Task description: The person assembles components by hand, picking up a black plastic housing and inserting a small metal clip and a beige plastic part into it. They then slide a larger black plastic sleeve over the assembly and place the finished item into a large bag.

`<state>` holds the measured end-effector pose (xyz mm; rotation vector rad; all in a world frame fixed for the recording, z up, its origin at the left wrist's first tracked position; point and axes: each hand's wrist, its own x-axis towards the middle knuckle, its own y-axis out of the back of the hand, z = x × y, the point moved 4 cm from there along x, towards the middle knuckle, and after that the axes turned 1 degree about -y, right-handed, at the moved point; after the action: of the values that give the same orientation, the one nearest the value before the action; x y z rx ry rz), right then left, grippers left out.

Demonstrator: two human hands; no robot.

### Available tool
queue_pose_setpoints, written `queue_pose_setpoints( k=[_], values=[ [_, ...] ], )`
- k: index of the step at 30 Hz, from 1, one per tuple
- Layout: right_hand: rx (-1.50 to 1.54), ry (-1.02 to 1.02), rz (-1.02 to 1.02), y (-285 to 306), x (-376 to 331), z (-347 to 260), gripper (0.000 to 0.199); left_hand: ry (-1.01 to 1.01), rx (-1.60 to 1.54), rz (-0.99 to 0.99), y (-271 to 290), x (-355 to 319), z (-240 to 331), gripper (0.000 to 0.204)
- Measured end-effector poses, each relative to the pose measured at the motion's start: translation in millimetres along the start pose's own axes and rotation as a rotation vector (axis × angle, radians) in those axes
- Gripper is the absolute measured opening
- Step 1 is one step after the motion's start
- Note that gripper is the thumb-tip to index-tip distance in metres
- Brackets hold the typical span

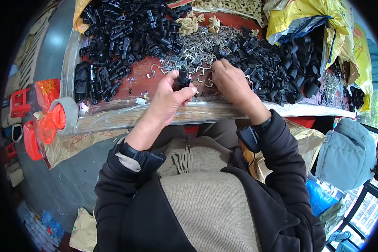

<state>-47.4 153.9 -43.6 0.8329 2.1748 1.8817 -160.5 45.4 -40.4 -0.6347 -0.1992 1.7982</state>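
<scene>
My left hand grips a small black plastic fitting upright between thumb and fingers, above the table's near edge. To its right, my right hand has its fingers bent down together at the border of a pile of silver bent-wire hooks and a heap of small black plastic pieces. Its fingertips are partly hidden, so whatever they hold cannot be made out. A few loose hooks lie on the red tabletop between the two hands.
Larger black plastic parts are heaped at the far left, beige plastic parts at the back. A yellow bag stands back right. Along the near side runs a plastic-wrapped wooden edge. A tape roll hangs at the left corner.
</scene>
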Motion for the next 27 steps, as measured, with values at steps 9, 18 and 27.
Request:
queue_pose_setpoints(
  k=[9,18,27],
  values=[
    [1.606,-0.526,-0.385,5.5,-16.0,-5.6,0.015,-0.233,0.37,-0.013,-18.7,17.7,2.3,0.011],
    [2.146,-0.761,-0.401,1.1,-22.7,-17.8,0.011,-0.309,0.449,0.015,-21.1,15.5,6.6,0.009],
    [1.21,-0.389,-0.042,6.2,-17.1,-19.7,0.01,-0.192,0.145,0.084,-9.9,20.9,-2.2,0.012]
  ],
)
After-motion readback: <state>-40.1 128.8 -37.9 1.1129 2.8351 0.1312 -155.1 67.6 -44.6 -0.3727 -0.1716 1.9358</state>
